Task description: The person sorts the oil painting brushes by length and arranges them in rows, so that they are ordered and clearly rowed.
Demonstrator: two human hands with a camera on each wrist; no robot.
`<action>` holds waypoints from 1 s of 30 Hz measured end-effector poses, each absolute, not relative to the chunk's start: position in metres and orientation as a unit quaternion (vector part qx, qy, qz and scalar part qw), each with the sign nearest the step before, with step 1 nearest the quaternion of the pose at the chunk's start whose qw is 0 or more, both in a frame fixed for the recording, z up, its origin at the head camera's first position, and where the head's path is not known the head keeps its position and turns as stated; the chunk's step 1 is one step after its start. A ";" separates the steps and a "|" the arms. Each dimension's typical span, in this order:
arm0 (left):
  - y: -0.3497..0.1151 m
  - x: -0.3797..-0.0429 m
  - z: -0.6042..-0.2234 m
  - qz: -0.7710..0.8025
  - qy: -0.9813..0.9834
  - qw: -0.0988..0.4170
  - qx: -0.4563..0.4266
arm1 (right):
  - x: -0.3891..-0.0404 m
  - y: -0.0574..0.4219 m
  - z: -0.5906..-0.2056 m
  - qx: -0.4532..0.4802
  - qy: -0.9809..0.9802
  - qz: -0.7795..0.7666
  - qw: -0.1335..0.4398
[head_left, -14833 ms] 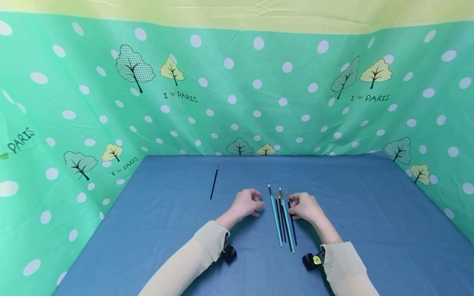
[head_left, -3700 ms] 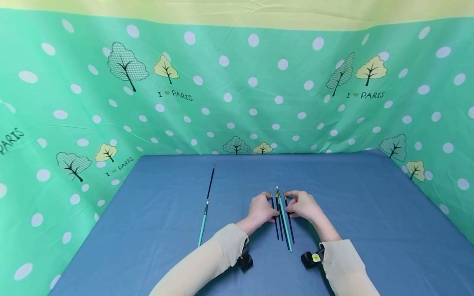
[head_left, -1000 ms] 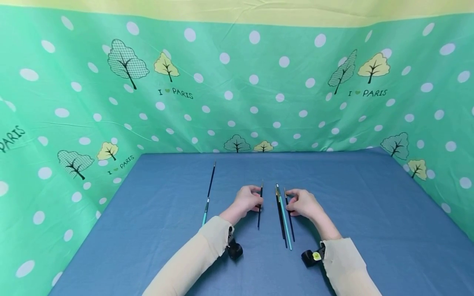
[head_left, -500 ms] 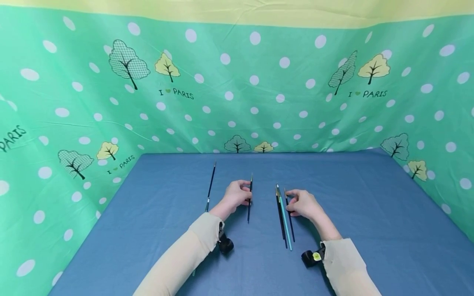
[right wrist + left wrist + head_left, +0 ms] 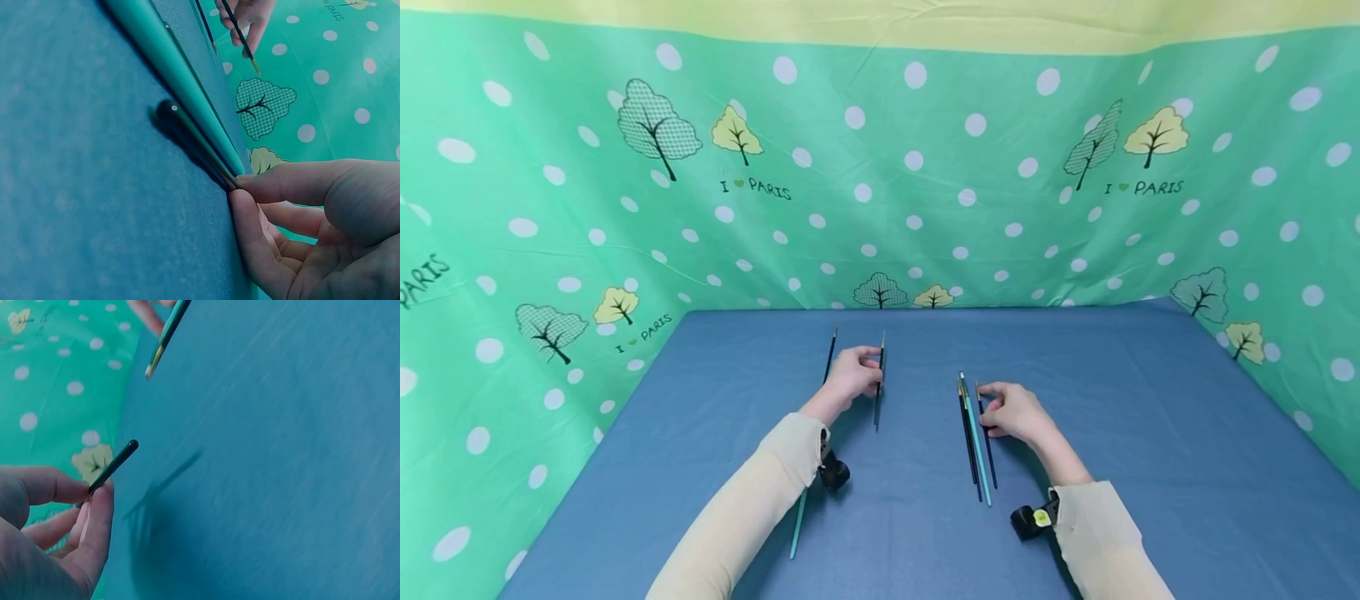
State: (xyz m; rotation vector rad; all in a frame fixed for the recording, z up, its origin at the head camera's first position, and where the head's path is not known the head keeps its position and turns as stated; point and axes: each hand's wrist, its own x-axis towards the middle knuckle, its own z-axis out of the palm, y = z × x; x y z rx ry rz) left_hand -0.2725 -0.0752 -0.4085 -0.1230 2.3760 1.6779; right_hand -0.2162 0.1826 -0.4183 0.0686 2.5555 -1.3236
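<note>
My left hand (image 5: 852,372) pinches a dark-handled paintbrush (image 5: 878,396) above the table, bristles pointing to the far side; its shadow falls on the cloth in the left wrist view. Between thumb and finger, my right hand (image 5: 1017,414) pinches another dark paintbrush (image 5: 195,139) low at the cloth. Just left of that hand lie a teal paintbrush (image 5: 977,446) and dark paintbrushes (image 5: 967,435), close together. Farther left, a dark paintbrush (image 5: 831,354) lies partly behind my left hand. A second teal paintbrush (image 5: 798,525) is mostly hidden under my left forearm.
A blue cloth (image 5: 1112,400) covers the table. Behind it hangs a green dotted curtain (image 5: 917,208) with printed trees. Black wrist cameras (image 5: 833,472) sit on both cuffs.
A teal paintbrush went from the group to the left side earlier. My left hand then took a dark one from the group and carried it left and farther away. My right hand stays put.
</note>
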 end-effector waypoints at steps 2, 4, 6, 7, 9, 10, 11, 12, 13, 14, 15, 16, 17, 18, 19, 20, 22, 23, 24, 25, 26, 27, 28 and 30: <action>-0.080 -0.277 -0.407 0.568 0.815 0.112 -0.039 | -0.216 0.183 -0.418 0.026 0.880 -0.456 0.132; -0.084 -0.281 -0.405 0.562 0.819 0.109 -0.037 | -0.216 0.183 -0.418 0.025 0.880 -0.456 0.133; -0.088 -0.285 -0.404 0.556 0.823 0.107 -0.035 | -0.216 0.183 -0.418 0.026 0.878 -0.458 0.135; -0.089 -0.286 -0.404 0.554 0.825 0.106 -0.034 | -0.216 0.183 -0.418 0.028 0.878 -0.459 0.135; -0.092 -0.289 -0.403 0.551 0.827 0.107 -0.031 | -0.217 0.183 -0.418 0.028 0.878 -0.458 0.134; -0.093 -0.291 -0.402 0.550 0.828 0.109 -0.030 | -0.217 0.183 -0.418 0.027 0.879 -0.457 0.133; -0.094 -0.292 -0.402 0.548 0.828 0.110 -0.028 | -0.217 0.183 -0.418 0.029 0.878 -0.458 0.133; -0.095 -0.293 -0.402 0.547 0.829 0.111 -0.025 | -0.217 0.183 -0.418 0.028 0.879 -0.457 0.132; -0.096 -0.294 -0.403 0.546 0.830 0.111 -0.022 | -0.217 0.184 -0.418 0.027 0.879 -0.457 0.131; -0.097 -0.295 -0.403 0.545 0.831 0.112 -0.021 | -0.217 0.184 -0.418 0.026 0.880 -0.456 0.131; -0.098 -0.296 -0.403 0.545 0.831 0.112 -0.021 | -0.217 0.184 -0.418 0.025 0.880 -0.456 0.130; -0.099 -0.298 -0.404 0.544 0.831 0.111 -0.020 | -0.217 0.184 -0.418 0.025 0.880 -0.456 0.129; -0.100 -0.299 -0.404 0.544 0.832 0.110 -0.020 | -0.217 0.184 -0.418 0.024 0.880 -0.456 0.129; -0.101 -0.301 -0.405 0.543 0.832 0.108 -0.021 | -0.217 0.184 -0.418 0.024 0.880 -0.457 0.129; -0.101 -0.302 -0.405 0.543 0.833 0.108 -0.023 | -0.217 0.185 -0.418 0.024 0.880 -0.456 0.130; -0.101 -0.304 -0.406 0.542 0.833 0.106 -0.024 | -0.217 0.185 -0.418 0.024 0.880 -0.456 0.129; -0.102 -0.308 -0.408 0.543 0.833 0.102 -0.025 | -0.217 0.185 -0.417 0.024 0.880 -0.456 0.128; -0.102 -0.310 -0.409 0.543 0.834 0.100 -0.026 | -0.217 0.186 -0.417 0.022 0.880 -0.456 0.128; -0.103 -0.311 -0.410 0.542 0.834 0.099 -0.027 | -0.216 0.186 -0.417 0.023 0.880 -0.458 0.128; -0.104 -0.313 -0.411 0.543 0.834 0.097 -0.027 | -0.216 0.185 -0.418 0.023 0.879 -0.458 0.128; -0.105 -0.313 -0.412 0.542 0.834 0.094 -0.027 | -0.216 0.185 -0.418 0.025 0.879 -0.460 0.128; -0.106 -0.314 -0.413 0.541 0.835 0.092 -0.028 | -0.216 0.185 -0.419 0.026 0.878 -0.460 0.128; -0.108 -0.315 -0.414 0.539 0.837 0.089 -0.028 | -0.216 0.185 -0.419 0.027 0.877 -0.461 0.128; -0.110 -0.315 -0.415 0.535 0.840 0.085 -0.028 | -0.216 0.185 -0.419 0.027 0.877 -0.461 0.129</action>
